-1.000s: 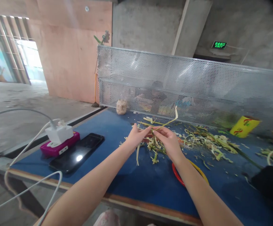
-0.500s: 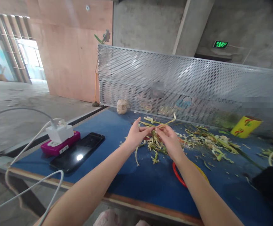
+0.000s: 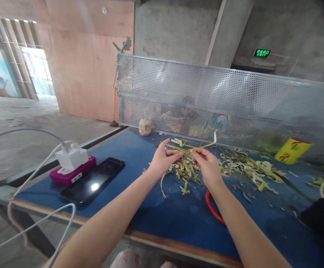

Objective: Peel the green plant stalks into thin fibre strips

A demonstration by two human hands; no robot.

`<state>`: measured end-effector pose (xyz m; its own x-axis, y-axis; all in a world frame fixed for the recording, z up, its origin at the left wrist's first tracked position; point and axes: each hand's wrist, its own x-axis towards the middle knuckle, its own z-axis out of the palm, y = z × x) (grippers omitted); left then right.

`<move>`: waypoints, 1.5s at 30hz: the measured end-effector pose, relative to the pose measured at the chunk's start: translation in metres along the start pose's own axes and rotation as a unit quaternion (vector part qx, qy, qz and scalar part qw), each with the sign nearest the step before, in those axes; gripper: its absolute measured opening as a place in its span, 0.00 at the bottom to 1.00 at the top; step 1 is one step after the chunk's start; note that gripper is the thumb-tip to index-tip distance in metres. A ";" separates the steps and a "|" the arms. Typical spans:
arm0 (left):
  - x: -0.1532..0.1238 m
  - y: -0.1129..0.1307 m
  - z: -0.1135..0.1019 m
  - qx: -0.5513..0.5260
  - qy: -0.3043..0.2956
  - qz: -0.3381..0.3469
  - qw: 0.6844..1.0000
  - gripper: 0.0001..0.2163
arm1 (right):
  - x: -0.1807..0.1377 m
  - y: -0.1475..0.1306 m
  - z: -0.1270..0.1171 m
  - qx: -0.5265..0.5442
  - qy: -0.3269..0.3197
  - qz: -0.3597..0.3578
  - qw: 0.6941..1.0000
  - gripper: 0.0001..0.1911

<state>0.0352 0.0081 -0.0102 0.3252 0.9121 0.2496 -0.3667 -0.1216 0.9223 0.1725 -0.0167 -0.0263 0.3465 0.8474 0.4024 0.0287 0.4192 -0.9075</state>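
Observation:
A thin yellow-green plant stalk (image 3: 209,145) with a pale, bent end runs between my hands above the table. My left hand (image 3: 163,159) pinches it near the lower left, the thumb raised. Beside it, my right hand (image 3: 208,165) grips the stalk between thumb and fingers, a short gap from the left fingertips. Below both hands lies a pile of green trimmings and shreds (image 3: 188,172). A few longer stalks (image 3: 175,147) rest just behind the left hand.
More peelings (image 3: 253,167) spread to the right. A red ring-shaped object (image 3: 213,210) lies partly under my right forearm. On the left are a black phone (image 3: 93,180) and a magenta power strip (image 3: 64,176). A yellow roll (image 3: 292,150) stands before the perforated metal screen (image 3: 162,82).
My right hand has moved slightly right, away from the left, and the stalk's pale end has shifted right with it. My left hand stays nearly in place.

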 end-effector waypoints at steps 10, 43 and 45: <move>0.004 -0.004 -0.004 0.052 0.025 0.033 0.998 0.31 | -0.006 0.007 0.009 -0.009 -0.117 0.071 0.991 0.16; 0.001 -0.003 -0.004 0.091 -0.025 -0.007 0.996 0.35 | -0.004 0.000 0.004 -0.041 -0.044 0.051 0.997 0.13; 0.001 -0.002 -0.005 0.076 -0.022 -0.002 0.997 0.35 | -0.003 0.001 0.004 -0.046 -0.036 0.047 0.997 0.13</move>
<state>0.0321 0.0107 -0.0129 0.3649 0.8953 0.2555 -0.2294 -0.1795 0.9566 0.1680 -0.0182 -0.0279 0.2832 0.9045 0.3188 0.0856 0.3073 -0.9478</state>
